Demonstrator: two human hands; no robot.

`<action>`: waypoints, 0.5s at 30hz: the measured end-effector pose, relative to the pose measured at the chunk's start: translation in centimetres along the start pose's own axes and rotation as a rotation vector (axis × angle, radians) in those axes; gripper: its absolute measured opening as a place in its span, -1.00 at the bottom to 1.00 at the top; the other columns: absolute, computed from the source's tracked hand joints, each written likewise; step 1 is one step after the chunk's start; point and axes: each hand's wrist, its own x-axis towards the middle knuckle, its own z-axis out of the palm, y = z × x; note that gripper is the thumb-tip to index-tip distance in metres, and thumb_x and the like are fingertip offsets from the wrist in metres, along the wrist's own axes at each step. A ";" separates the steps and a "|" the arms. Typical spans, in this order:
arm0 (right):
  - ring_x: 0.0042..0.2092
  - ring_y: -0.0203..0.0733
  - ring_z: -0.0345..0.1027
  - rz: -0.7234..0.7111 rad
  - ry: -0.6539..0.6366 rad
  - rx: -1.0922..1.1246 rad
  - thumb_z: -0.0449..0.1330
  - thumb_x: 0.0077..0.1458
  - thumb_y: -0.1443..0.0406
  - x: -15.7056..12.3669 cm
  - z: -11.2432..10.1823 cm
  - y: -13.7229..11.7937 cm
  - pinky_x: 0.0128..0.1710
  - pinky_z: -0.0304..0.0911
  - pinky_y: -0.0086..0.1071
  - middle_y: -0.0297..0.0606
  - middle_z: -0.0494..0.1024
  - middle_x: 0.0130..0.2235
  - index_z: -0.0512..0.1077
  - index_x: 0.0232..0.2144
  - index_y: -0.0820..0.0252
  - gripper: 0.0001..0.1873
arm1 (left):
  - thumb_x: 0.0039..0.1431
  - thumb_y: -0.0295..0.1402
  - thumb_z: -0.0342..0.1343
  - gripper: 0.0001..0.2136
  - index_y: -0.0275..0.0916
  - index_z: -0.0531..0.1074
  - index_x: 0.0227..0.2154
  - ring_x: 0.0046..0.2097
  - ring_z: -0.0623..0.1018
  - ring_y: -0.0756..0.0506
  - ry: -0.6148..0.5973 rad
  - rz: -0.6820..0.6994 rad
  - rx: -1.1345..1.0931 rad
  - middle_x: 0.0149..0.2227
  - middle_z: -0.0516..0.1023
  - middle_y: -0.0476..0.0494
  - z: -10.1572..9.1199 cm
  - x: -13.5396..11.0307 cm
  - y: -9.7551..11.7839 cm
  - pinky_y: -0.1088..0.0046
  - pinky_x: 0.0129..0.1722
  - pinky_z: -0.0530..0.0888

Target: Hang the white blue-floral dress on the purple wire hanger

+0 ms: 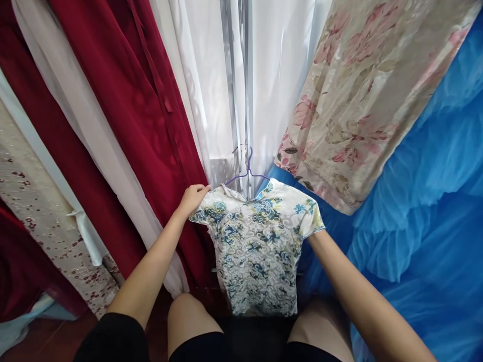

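Observation:
A small white dress with blue and green flowers point(258, 246) hangs on a purple wire hanger point(249, 168) between other garments. My left hand point(193, 197) is closed on the dress's left shoulder. My right arm point(350, 286) reaches in behind the dress's right sleeve, and that hand is hidden by the cloth.
Dark red garments point(128, 115) and a sheer white one point(211, 90) hang at the left and middle. A pale floral fabric point(362, 95) and blue tulle point(426, 211) fill the right. A vertical metal pole point(245, 75) stands behind the hanger. My knees are below.

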 end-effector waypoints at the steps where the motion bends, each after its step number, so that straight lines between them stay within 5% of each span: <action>1: -0.16 -0.01 0.53 0.015 0.014 0.034 -0.04 0.29 -0.19 0.0 -0.8 0.4 -0.19 0.46 -0.18 -0.14 0.62 -0.20 0.55 -0.18 0.24 -0.34 | 0.13 0.10 0.12 -0.52 -0.23 0.32 -0.62 -0.49 0.29 -0.02 -0.030 -0.027 -0.105 -0.62 0.29 0.01 0.2 -0.5 -0.7 0.46 -0.47 0.16; 5: -0.31 -0.02 0.53 0.124 0.089 0.177 0.31 -0.04 -0.20 -0.5 -3.5 0.1 -0.35 0.42 -0.27 -0.25 0.60 -0.43 0.53 -0.39 0.15 -0.46 | 0.11 0.07 0.16 -0.58 -0.26 0.40 -0.46 -0.47 0.34 -0.01 0.020 -0.044 -0.490 -0.50 0.39 -0.01 1.5 -2.6 -1.2 0.49 -0.46 0.26; 9: -0.41 -0.12 0.48 0.077 0.234 0.232 0.44 -0.14 -0.08 -1.0 -3.3 -2.4 -0.45 0.35 -0.34 -0.35 0.53 -0.51 0.47 -0.45 0.13 -0.55 | 0.13 -0.07 0.13 -0.71 -0.22 0.35 -0.36 -0.33 0.50 -0.05 0.315 -0.028 -0.684 -0.36 0.48 -0.06 1.3 -2.7 0.7 0.45 -0.28 0.44; 12: -0.45 -0.13 0.45 -0.007 0.362 0.277 0.39 -0.10 -0.12 -1.3 -2.4 -4.5 -0.49 0.34 -0.33 -0.37 0.46 -0.56 0.40 -0.48 0.11 -0.52 | 0.22 -0.13 0.06 -0.76 -0.21 0.38 -0.26 -0.17 0.56 -0.11 0.495 0.098 -0.595 -0.24 0.53 -0.14 -0.2 -2.8 2.8 0.37 -0.14 0.48; 15: -0.43 -0.12 0.46 -0.051 0.429 0.331 0.39 -0.10 -0.12 -1.5 -1.4 -5.6 -0.49 0.35 -0.33 -0.38 0.43 -0.57 0.37 -0.47 0.10 -0.51 | 0.30 -0.21 0.05 -0.77 -0.20 0.46 -0.11 0.01 0.52 -0.17 0.474 0.347 -0.215 -0.07 0.55 -0.18 -1.6 -4.1 5.2 0.27 0.08 0.42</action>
